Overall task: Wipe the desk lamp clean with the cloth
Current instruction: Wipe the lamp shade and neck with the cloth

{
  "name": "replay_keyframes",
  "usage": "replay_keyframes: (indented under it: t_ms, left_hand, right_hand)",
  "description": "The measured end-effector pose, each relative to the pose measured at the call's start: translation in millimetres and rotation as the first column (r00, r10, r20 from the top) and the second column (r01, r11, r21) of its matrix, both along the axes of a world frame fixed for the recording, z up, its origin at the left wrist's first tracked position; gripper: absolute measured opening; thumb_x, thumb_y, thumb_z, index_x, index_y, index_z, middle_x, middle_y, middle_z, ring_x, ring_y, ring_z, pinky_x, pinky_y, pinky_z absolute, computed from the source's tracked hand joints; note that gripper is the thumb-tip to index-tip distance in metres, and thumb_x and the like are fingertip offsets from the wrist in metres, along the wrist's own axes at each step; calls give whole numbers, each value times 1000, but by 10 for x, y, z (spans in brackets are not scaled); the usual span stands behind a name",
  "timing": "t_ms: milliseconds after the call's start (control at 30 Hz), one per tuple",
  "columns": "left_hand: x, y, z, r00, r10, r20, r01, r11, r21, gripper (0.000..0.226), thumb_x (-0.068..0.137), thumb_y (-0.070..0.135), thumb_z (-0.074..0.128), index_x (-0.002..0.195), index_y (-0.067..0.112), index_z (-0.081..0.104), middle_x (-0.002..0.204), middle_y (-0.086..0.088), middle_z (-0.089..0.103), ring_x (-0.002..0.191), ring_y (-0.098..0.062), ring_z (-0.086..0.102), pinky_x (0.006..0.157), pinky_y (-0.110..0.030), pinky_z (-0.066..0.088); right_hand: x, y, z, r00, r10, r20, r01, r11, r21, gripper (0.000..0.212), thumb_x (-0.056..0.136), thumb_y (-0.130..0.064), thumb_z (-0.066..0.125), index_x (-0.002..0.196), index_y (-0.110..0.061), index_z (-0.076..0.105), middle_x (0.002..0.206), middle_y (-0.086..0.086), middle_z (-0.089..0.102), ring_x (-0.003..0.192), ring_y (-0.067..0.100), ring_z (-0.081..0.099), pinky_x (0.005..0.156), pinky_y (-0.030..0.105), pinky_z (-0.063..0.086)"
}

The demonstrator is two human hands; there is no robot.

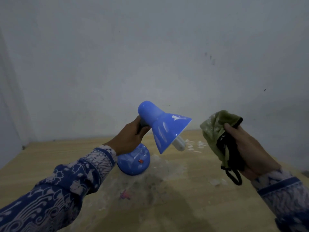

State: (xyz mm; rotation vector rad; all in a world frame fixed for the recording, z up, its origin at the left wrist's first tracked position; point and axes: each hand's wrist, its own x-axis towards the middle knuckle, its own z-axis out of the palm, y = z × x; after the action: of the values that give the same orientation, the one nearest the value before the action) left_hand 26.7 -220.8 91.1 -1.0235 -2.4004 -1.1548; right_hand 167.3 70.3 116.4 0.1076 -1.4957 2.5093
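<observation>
A blue desk lamp (164, 124) stands on the wooden table (192, 198), its cone shade tilted down to the right with white smears on it. Its round blue base (133, 162) carries a small red switch and more white streaks. A white bulb (179, 144) pokes out under the shade. My left hand (132, 136) grips the dark neck just behind the shade. My right hand (247, 151) holds a bunched green cloth (213, 131) with black trim and a black loop, a short way right of the shade and not touching it.
White residue and flakes (194, 146) lie scattered on the tabletop around the base and behind the shade. A small pink mark (124, 195) sits on the wood in front of the base. A pale wall rises close behind the table's far edge.
</observation>
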Motion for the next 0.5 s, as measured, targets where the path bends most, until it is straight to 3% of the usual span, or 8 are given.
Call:
replay_keyframes:
  t_ms: [100, 133, 200, 267, 300, 333, 400, 500]
  left_hand:
    - [56, 66, -61, 995, -94, 15, 94, 996, -11, 26, 105, 24, 44, 128, 35, 45, 121, 21, 60, 109, 11, 57, 84, -7, 43]
    - [92, 96, -58, 994, -103, 28, 103, 995, -12, 26, 105, 20, 44, 125, 36, 45, 118, 22, 59, 107, 13, 57, 83, -6, 42]
    - [138, 140, -41, 990, -126, 60, 127, 992, -16, 29, 105, 7, 44, 111, 36, 47, 101, 16, 58, 90, 11, 57, 77, -5, 39]
    - [188, 184, -20, 979, -177, 96, 181, 983, -28, 28, 101, 1, 41, 100, 28, 50, 89, -1, 50, 78, -4, 49, 77, -12, 40]
    - [206, 193, -26, 967, -225, 118, 229, 973, -23, 23, 99, 5, 39, 106, 23, 53, 95, -2, 53, 83, -5, 51, 82, -20, 43]
    - [220, 203, -35, 956, -261, 137, 265, 964, -11, 28, 100, 12, 38, 120, 23, 53, 113, 1, 58, 100, -5, 56, 92, -26, 45]
    - [250, 210, -69, 948, -294, 124, 297, 955, -11, 37, 105, 31, 33, 140, 33, 42, 141, 15, 48, 129, 2, 46, 108, -27, 39]
    - [231, 230, -104, 965, -251, 76, 253, 967, -19, 54, 100, 62, 23, 147, 37, 36, 148, 18, 43, 137, -6, 41, 111, -36, 35]
  right_hand:
    - [-9, -1, 113, 997, -80, 9, 77, 981, 176, 30, 103, -21, 42, 125, -15, 62, 111, 1, 75, 95, 15, 73, 74, 23, 60]
    - [-25, -12, 159, 996, -85, 2, 83, 973, 215, 28, 103, -17, 40, 119, -14, 63, 97, -3, 77, 85, 11, 74, 69, 22, 60]
    - [-46, -48, 257, 994, -103, -47, 113, 926, 361, 25, 100, -14, 40, 108, -18, 64, 82, -7, 77, 77, 10, 73, 75, 29, 59]
    - [-60, -15, 320, 978, -128, -164, 203, 755, 623, 23, 92, -22, 46, 103, -27, 66, 91, -8, 75, 85, 15, 69, 86, 44, 54]
    - [-39, 5, 358, 970, -106, -217, 235, 626, 744, 26, 89, -26, 46, 104, -30, 66, 98, -7, 74, 91, 17, 68, 87, 45, 52]
    - [-6, 9, 405, 964, -63, -259, 254, 513, 820, 28, 88, -29, 46, 107, -32, 66, 103, -8, 73, 96, 15, 67, 87, 41, 51]
    - [48, -12, 487, 948, 9, -320, 297, 347, 890, 26, 91, -30, 49, 111, -35, 65, 104, -14, 72, 96, 7, 67, 84, 30, 51]
    - [118, -93, 535, 929, 82, -361, 336, 223, 915, 28, 97, -18, 53, 102, -42, 67, 96, -24, 72, 88, -3, 66, 72, 14, 47]
